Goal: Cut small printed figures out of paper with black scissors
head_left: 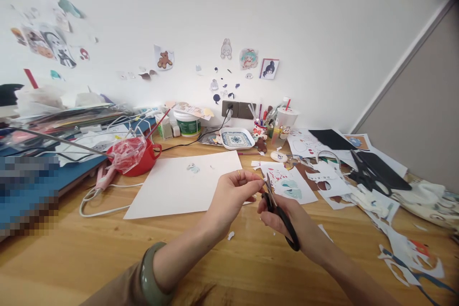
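Over the middle of the desk, my right hand (287, 215) grips a pair of black-handled scissors (287, 227), blades pointing up and away. Close to the blade tips, my left hand (238, 191) pinches with thumb and fingers; whatever is between them is too small to make out. Beneath and left of that hand lies a large white sheet of paper (172, 191) with a small pale-blue cutout (193, 168) on it. Behind the scissors is a printed sheet (304, 186) with red and teal drawings.
A red mug (139, 165) with plastic wrap stands at left, beside a white cable (107, 211). At the back are a patterned tray (224, 146), a green-and-white tub (188, 125) and a drink cup (283, 126). Paper scraps (401, 234) and larger black scissors (369, 177) lie at right.
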`<state>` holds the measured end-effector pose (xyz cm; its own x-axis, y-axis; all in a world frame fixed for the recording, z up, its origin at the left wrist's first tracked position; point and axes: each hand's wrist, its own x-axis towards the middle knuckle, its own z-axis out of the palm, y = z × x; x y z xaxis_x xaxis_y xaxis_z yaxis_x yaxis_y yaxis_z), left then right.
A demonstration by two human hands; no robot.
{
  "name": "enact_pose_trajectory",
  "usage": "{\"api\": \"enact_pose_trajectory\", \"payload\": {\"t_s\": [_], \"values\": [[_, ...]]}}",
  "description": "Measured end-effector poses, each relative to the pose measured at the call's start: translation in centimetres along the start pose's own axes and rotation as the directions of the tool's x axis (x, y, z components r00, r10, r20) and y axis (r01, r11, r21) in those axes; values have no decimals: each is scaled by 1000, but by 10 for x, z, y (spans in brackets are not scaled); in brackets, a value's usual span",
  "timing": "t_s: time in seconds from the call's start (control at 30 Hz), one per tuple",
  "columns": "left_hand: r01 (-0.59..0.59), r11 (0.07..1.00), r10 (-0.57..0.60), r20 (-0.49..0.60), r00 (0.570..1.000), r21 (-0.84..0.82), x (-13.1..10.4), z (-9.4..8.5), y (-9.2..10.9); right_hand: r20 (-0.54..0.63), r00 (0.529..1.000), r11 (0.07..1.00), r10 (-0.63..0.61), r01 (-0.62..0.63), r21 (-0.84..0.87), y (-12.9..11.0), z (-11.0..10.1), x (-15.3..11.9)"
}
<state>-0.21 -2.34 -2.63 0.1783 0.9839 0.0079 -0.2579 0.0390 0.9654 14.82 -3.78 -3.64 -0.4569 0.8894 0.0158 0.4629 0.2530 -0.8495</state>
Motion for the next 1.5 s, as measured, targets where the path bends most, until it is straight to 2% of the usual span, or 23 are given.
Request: {"api": "enact_pose_trajectory", "payload": {"t_s": [1.5], "values": [[31, 999, -28, 55, 998, -42, 0, 1, -4, 15, 1000, 998, 5, -6, 57, 0, -1, 1]]}}
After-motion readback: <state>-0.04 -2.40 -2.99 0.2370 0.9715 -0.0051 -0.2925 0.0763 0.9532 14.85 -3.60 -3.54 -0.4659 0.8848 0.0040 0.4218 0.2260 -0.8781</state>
